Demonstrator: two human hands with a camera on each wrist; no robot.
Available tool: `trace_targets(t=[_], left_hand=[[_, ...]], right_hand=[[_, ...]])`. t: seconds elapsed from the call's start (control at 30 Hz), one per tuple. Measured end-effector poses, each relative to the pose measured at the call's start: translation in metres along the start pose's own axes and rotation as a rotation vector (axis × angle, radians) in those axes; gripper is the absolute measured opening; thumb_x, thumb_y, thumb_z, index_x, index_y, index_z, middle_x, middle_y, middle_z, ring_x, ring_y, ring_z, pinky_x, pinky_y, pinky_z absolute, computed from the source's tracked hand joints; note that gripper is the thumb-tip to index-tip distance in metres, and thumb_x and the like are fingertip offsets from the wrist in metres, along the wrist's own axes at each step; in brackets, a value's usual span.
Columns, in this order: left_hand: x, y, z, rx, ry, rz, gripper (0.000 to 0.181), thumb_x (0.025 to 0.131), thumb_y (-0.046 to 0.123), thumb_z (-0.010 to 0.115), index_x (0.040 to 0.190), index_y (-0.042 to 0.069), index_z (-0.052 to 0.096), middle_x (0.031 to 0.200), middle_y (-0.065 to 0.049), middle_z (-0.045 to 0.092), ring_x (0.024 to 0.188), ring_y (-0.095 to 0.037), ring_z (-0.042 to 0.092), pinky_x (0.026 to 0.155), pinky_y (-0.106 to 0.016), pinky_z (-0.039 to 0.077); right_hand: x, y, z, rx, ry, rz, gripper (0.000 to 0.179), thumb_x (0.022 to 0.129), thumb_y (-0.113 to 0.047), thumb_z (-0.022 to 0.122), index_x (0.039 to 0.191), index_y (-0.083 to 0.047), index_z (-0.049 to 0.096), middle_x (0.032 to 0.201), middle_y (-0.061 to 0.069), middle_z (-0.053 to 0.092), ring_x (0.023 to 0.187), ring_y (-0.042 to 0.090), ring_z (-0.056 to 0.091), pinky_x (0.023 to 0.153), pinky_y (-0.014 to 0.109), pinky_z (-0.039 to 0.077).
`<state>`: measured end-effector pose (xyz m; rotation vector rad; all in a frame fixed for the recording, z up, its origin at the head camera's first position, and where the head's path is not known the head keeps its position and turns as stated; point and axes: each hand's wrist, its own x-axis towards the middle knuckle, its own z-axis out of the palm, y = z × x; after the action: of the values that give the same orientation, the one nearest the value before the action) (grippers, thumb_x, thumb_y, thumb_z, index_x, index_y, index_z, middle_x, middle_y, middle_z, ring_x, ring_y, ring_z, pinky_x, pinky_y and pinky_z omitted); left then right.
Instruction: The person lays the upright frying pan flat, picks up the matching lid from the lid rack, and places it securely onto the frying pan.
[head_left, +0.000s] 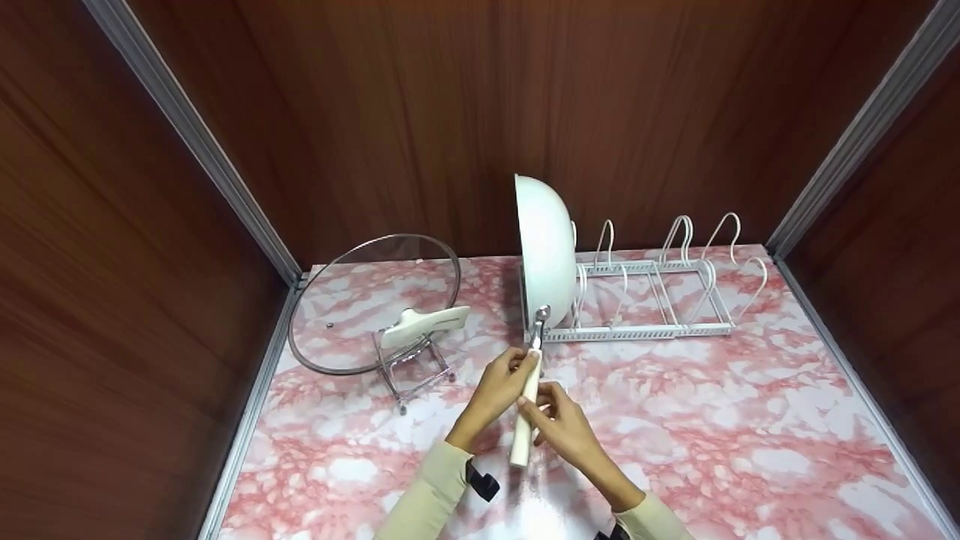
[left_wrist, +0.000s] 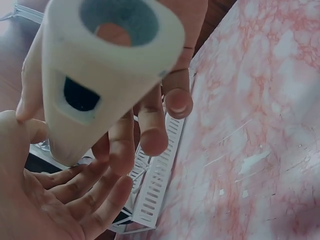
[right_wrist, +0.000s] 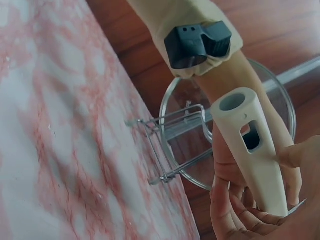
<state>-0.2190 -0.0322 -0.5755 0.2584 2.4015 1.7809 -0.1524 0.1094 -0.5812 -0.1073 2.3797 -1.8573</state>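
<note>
A white frying pan (head_left: pixel 546 247) stands on its side, rim facing left, at the left end of a white wire rack (head_left: pixel 630 333). Its cream handle (head_left: pixel 523 439) points down toward me. My left hand (head_left: pixel 501 386) pinches the handle near its metal joint with thumb and fingers. Lower down, my right hand (head_left: pixel 564 427) holds the handle from the right, thumb on top. In the right wrist view, the hollow end of the handle (right_wrist: pixel 250 145) rises between both hands. Whether the pan's edge bears on the rack's bars is hidden.
To the left, a large glass lid (head_left: pixel 315 365) with a cream knob handle (head_left: pixel 427 326) leans on a small wire stand (head_left: pixel 424 388). Several curved hooks of the rack rise to the right of the pan. Brown wood panels (head_left: pixel 375 135) close the back and sides.
</note>
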Motion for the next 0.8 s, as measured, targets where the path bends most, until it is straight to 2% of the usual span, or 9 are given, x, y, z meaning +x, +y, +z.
trace_targets(t=[0.2, 0.4, 0.6, 0.8], left_hand=[[0.002, -0.001, 0.004, -0.138, -0.043, -0.035, 0.036, 0.109, 0.038, 0.058, 0.122, 0.004, 0.065, 0.104, -0.018, 0.079, 0.086, -0.015, 0.073, 0.085, -0.030, 0.055], [0.005, -0.004, 0.005, -0.323, -0.102, -0.062, 0.037, 0.108, 0.034, 0.060, 0.126, 0.001, 0.060, 0.104, -0.019, 0.078, 0.085, -0.014, 0.071, 0.083, -0.027, 0.054], [0.006, -0.008, 0.005, -0.414, -0.144, -0.068, 0.034, 0.107, 0.032, 0.062, 0.123, 0.002, 0.060, 0.102, -0.013, 0.077, 0.089, -0.017, 0.070, 0.086, -0.028, 0.054], [0.008, -0.012, 0.007, -0.523, -0.169, -0.077, 0.028, 0.107, 0.026, 0.061, 0.120, 0.001, 0.059, 0.095, -0.006, 0.075, 0.086, -0.016, 0.073, 0.082, -0.030, 0.060]], right_hand=[[-0.001, 0.000, 0.006, 0.136, 0.006, 0.067, 0.047, 0.102, -0.020, 0.071, 0.136, 0.005, 0.053, 0.103, 0.013, 0.072, 0.077, 0.016, 0.068, 0.060, 0.034, 0.061], [-0.001, -0.001, 0.009, 0.277, 0.003, 0.130, 0.046, 0.102, -0.018, 0.070, 0.135, 0.006, 0.048, 0.102, 0.012, 0.072, 0.080, 0.018, 0.072, 0.068, 0.032, 0.061], [0.001, 0.000, 0.010, 0.436, -0.060, 0.151, 0.037, 0.104, -0.012, 0.064, 0.129, 0.008, 0.045, 0.102, 0.012, 0.070, 0.088, 0.019, 0.072, 0.079, 0.033, 0.063], [0.002, 0.003, 0.009, 0.483, -0.124, 0.174, 0.037, 0.105, -0.016, 0.060, 0.127, 0.010, 0.046, 0.099, 0.009, 0.069, 0.087, 0.014, 0.072, 0.084, 0.034, 0.062]])
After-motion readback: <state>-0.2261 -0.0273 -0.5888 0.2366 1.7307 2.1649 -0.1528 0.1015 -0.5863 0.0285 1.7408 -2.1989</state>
